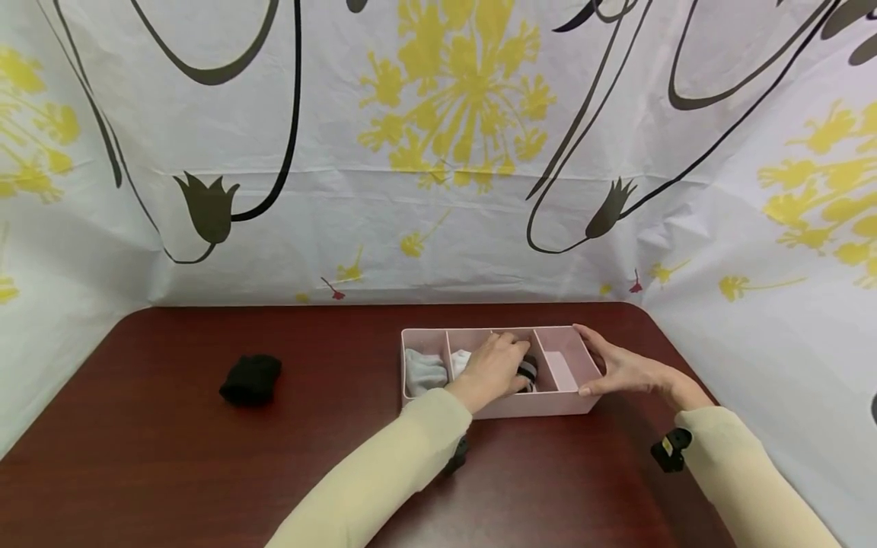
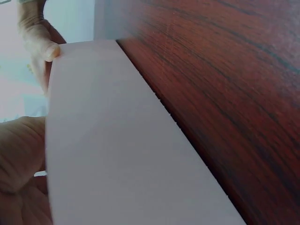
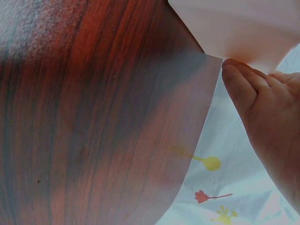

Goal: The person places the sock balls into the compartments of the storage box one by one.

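A pale pink divided box [image 1: 534, 406] sits on the table, with rolled socks in its compartments. My left hand [image 1: 489, 369] reaches into the compartment just left of the rightmost one, its fingers and thumb around a dark striped sock [image 1: 528, 373], which the hand partly hides. At the box's right end, my right hand [image 1: 620, 369] grips the wall, thumb at the near corner and fingers at the far one. Grey socks [image 1: 423, 371] lie in the leftmost compartment and a white sock [image 1: 460, 361] beside them. The rightmost compartment shows a bare floor.
A folded black sock [image 1: 250, 379] lies on the dark red wooden table [image 1: 171, 457], well left of the box. Another dark item [image 1: 455, 457] shows partly from under the left forearm. A patterned white sheet [image 1: 308, 152] hangs behind the table and along its sides.
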Tool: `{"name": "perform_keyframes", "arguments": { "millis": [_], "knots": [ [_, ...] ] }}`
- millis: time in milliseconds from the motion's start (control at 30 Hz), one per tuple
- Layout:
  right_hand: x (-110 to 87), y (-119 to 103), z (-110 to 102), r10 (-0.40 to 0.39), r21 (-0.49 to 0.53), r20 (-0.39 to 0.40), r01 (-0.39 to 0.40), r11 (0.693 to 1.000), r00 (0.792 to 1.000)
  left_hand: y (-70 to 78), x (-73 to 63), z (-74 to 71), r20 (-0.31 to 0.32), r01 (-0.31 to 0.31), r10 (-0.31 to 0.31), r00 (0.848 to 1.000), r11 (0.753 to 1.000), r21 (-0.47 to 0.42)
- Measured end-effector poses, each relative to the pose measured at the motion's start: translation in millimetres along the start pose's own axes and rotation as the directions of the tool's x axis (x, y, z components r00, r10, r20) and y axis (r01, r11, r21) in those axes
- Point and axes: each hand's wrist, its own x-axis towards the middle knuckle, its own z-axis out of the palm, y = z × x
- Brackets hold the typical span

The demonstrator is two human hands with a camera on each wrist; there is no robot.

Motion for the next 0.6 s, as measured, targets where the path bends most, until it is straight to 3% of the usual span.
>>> {"name": "perform_keyframes", "arguments": {
  "millis": [200,400,600],
  "knots": [
    [-0.1,3.2,-0.7,0.005,0.004,0.0,-0.005,1.0,1.0,-3.5,-14.5,-12.1,-0.093,-0.061,0.045,0.995,0.984,-0.168],
    [1.0,6.3,-1.5,-0.014,0.005,-0.006,0.014,1.0,1.0,-11.6,-34.8,-25.0,-0.152,-0.069,0.012,0.988,0.925,-0.374],
    [0.4,6.6,-0.2,-0.016,0.007,-0.011,0.017,1.0,1.0,-22.1,-51.9,-29.8,-0.182,-0.071,-0.015,0.983,0.885,-0.46]
  ]
}}
